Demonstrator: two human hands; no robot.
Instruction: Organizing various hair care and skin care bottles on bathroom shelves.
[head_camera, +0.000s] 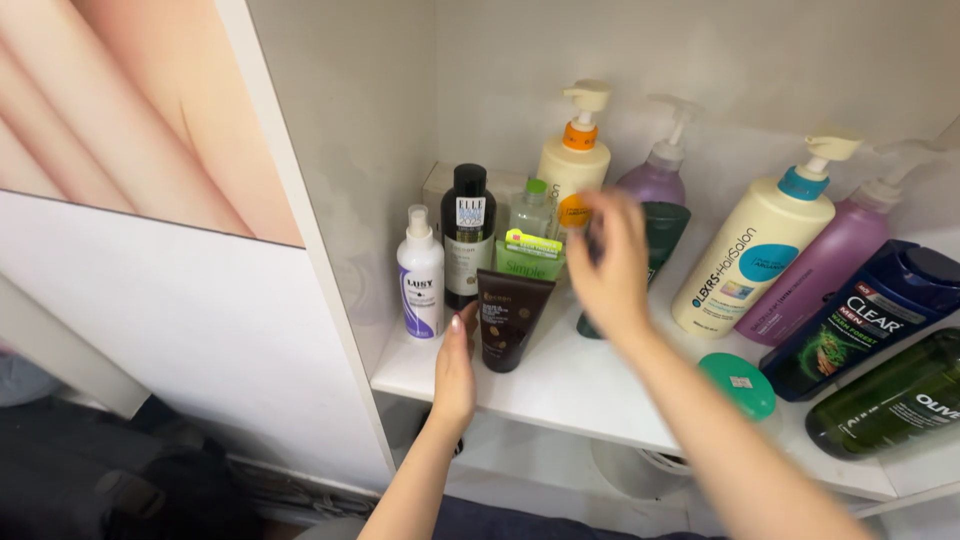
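the left hand (455, 375) rests at the front edge of the white shelf (560, 385), fingers held together and pointing up, fingertips touching the lower left side of the brown tube (510, 318), which stands upright on its cap near the shelf's front. it does not grip the tube, only steadies it from the side. the right hand (610, 265) hovers further back, motion-blurred, fingers loosely spread and slightly curled, holding nothing, in front of the dark green tube (660, 240) and just below the cream pump bottle with the orange collar (573, 160). judging from how things lie, the left corner looks fairly ordered: the small white spray bottle (421, 275), the black bottle (468, 235), the green carton (530, 258) and the small clear bottle (533, 208) stand upright and close together. the right side seems less settled: a large cream pump bottle (755, 260), a purple pump bottle (825, 270), a dark blue bottle (865, 320) and a dark green bottle (890, 395) lean or lie at angles, and a green round lid (737, 385) lies flat by the front edge.
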